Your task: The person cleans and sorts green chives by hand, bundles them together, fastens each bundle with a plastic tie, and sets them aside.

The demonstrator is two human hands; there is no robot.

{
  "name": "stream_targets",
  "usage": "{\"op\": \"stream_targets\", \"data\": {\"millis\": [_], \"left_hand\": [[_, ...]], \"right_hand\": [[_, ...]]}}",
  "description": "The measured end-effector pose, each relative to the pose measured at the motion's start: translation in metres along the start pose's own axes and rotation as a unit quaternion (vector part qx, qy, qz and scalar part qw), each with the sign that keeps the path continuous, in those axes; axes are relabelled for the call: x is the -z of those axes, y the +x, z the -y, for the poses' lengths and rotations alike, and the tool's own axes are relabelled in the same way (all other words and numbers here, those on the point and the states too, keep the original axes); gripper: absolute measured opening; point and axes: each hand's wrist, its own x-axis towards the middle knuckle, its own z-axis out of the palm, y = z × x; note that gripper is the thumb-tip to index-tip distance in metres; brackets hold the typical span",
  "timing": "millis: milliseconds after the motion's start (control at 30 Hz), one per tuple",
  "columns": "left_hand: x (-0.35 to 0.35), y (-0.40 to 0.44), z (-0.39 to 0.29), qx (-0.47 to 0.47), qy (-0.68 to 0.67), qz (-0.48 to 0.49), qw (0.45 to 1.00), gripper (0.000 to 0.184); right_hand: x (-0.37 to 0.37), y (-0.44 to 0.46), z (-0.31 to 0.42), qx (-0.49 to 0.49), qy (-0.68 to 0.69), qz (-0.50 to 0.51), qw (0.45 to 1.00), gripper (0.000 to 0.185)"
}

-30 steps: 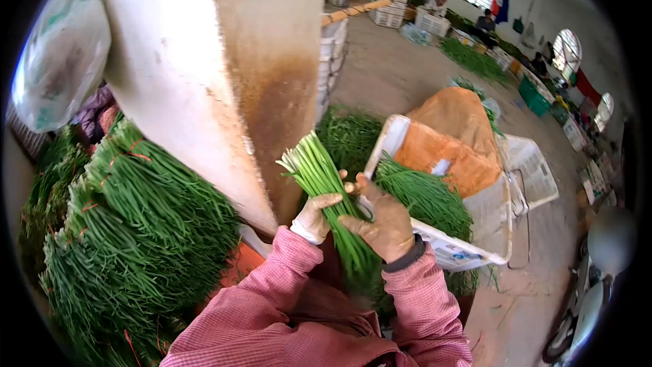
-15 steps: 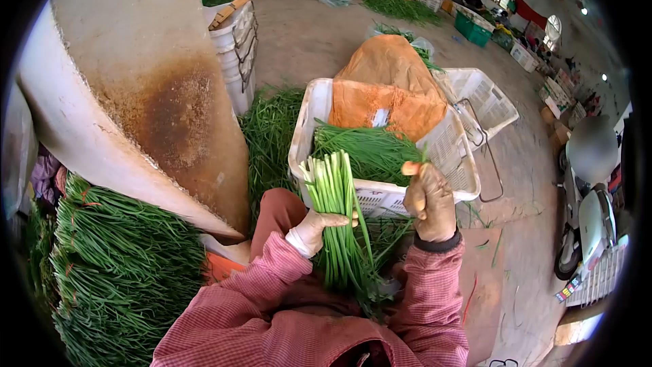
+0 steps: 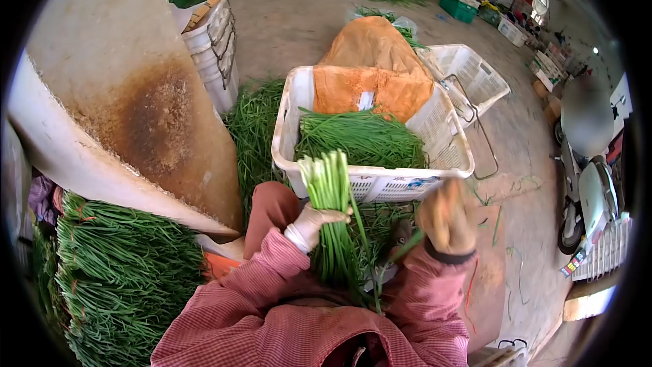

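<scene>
My left hand (image 3: 316, 223), in a pale glove, is wrapped round a bunch of chives (image 3: 331, 183). Their pale cut ends point up and away, while the green leaves hang toward my lap. To the right, my right hand (image 3: 446, 221) is smeared by motion, so its fingers are unclear. A loose green blade (image 3: 405, 247) slants beside its wrist; whether the hand holds it I cannot tell. Just beyond both hands stands a white plastic crate (image 3: 380, 187) with more chives (image 3: 360, 137) lying inside and an orange-brown cloth (image 3: 373, 88) over its far side.
Tied chive bundles (image 3: 122, 272) are stacked at left beside a stained pillar (image 3: 156, 109). Loose greens (image 3: 255, 126) lie between pillar and crate. Another white crate (image 3: 479, 75) is behind. A scooter (image 3: 591, 197) stands right, near a blurred figure. Crates and people line the back.
My right hand has dropped lower and a little right, with a green blade now beside its wrist. The left hand still grips the bunch. The view has shifted slightly.
</scene>
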Motion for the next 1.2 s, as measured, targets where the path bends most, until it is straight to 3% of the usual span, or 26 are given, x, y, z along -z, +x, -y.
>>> {"op": "stream_targets", "data": {"millis": [33,67,100,133,167,200,267,300,333,433,500,533,567,600,633,667,733,800,833,900,933,1000,1067,1133,1200], "left_hand": [[0.005,0.002,-0.007,-0.010,0.008,0.002,1.000,0.039],[0.008,0.003,-0.014,-0.006,-0.022,-0.005,1.000,0.038],[0.010,0.001,-0.018,-0.006,-0.030,-0.004,1.000,0.038],[0.011,0.001,-0.020,-0.005,-0.040,-0.003,0.999,0.038],[0.010,0.001,-0.018,0.020,-0.057,0.000,0.998,0.040],[0.007,-0.001,-0.013,0.029,-0.055,0.002,0.998,0.040],[-0.010,0.003,-0.009,0.012,-0.084,0.032,0.996,0.042],[-0.017,0.002,-0.010,0.022,-0.083,0.059,0.995,0.043],[-0.023,0.001,-0.006,0.020,-0.095,0.050,0.994,0.044],[-0.036,-0.004,-0.014,0.069,-0.168,0.046,0.982,0.048],[-0.044,-0.008,-0.015,0.058,-0.202,0.074,0.975,0.051],[-0.047,-0.010,-0.013,0.052,-0.237,0.103,0.965,0.054],[-0.049,-0.008,-0.013,0.046,-0.234,0.136,0.962,0.067],[-0.048,-0.006,-0.015,0.049,-0.235,0.140,0.961,0.067],[-0.043,-0.005,-0.019,0.012,-0.175,0.133,0.975,0.065],[-0.040,-0.003,-0.024,-0.026,-0.114,0.124,0.985,0.065],[-0.047,-0.003,-0.052,-0.159,0.012,0.006,0.987,0.073],[-0.043,-0.010,-0.076,-0.253,0.025,-0.044,0.966,0.067],[-0.044,-0.013,-0.084,-0.301,0.148,-0.087,0.938,0.058],[-0.045,-0.009,-0.095,-0.433,0.354,-0.123,0.820,0.035],[-0.048,-0.009,-0.098,-0.433,0.355,-0.125,0.819,0.035],[-0.059,-0.012,-0.106,-0.446,0.594,-0.140,0.655,0.024],[-0.057,-0.002,-0.098,-0.437,0.591,-0.147,0.662,0.018],[-0.046,0.010,-0.087,-0.319,0.548,-0.119,0.763,0.017],[-0.041,0.018,-0.080,-0.342,0.528,-0.094,0.772,0.013]], "right_hand": [[0.019,0.011,0.009,0.037,-0.076,0.312,0.946,0.023],[0.027,0.024,0.015,0.069,-0.144,0.590,0.791,0.033],[0.022,0.009,0.020,-0.073,-0.283,0.495,0.818,0.058],[0.012,-0.007,0.024,-0.213,-0.407,0.376,0.804,0.086],[0.014,-0.012,0.005,-0.140,-0.585,0.244,0.760,0.094],[0.019,-0.018,-0.022,-0.060,-0.731,0.095,0.673,0.102],[0.022,-0.032,-0.059,0.012,-0.642,0.081,0.762,0.111],[0.015,-0.037,-0.078,0.005,-0.668,0.087,0.739,0.113],[0.012,-0.045,-0.096,-0.031,-0.635,0.077,0.768,0.113],[0.013,-0.052,-0.125,0.034,-0.611,0.001,0.791,0.110],[0.019,-0.062,-0.132,-0.118,-0.488,-0.122,0.856,0.085],[0.022,-0.067,-0.135,-0.122,-0.487,-0.126,0.856,0.085],[0.022,-0.067,-0.132,-0.085,-0.487,-0.139,0.858,0.072],[0.021,-0.065,-0.127,-0.048,-0.488,-0.149,0.859,0.059],[0.015,-0.067,-0.120,-0.036,-0.484,-0.180,0.855,0.034],[0.015,-0.068,-0.118,-0.035,-0.485,-0.182,0.855,0.034],[0.015,-0.071,-0.117,-0.025,-0.533,-0.191,0.824,0.036],[0.019,-0.071,-0.117,-0.031,-0.523,-0.196,0.829,0.036],[0.018,-0.071,-0.115,-0.036,-0.540,-0.205,0.816,0.036],[0.022,-0.072,-0.115,-0.065,-0.550,-0.219,0.803,0.040],[0.021,-0.072,-0.115,-0.065,-0.550,-0.217,0.804,0.040],[0.019,-0.071,-0.112,-0.071,-0.593,-0.219,0.772,0.045],[0.020,-0.070,-0.109,-0.062,-0.597,-0.211,0.771,0.047],[0.020,-0.070,-0.104,-0.054,-0.602,-0.206,0.769,0.050],[0.018,-0.068,-0.094,-0.066,-0.606,-0.192,0.769,0.054]]}}
